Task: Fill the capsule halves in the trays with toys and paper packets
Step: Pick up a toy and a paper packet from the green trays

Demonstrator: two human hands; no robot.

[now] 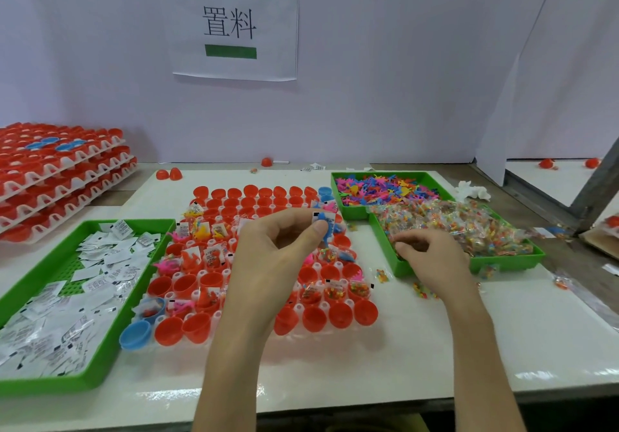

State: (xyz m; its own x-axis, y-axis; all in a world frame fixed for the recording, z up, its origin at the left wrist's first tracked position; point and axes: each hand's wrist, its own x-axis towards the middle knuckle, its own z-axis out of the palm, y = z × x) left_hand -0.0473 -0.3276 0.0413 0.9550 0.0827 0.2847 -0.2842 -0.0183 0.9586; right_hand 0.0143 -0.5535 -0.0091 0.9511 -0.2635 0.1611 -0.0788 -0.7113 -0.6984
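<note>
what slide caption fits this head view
Capsule filling: left hand pinches a paper packet and blue toy over the capsule tray, right hand in the sachet bin

Both bare forearms (234,348) are reaching forward side by side. The left hand (278,257) is lifted, palm turned inward, its thumb and curled fingers pinching a paper packet (326,219) together with a blue toy (330,234). The right hand (432,257) is lying lower, knuckles up, fingers curling downward; whether they are gripping anything is hidden.
</note>
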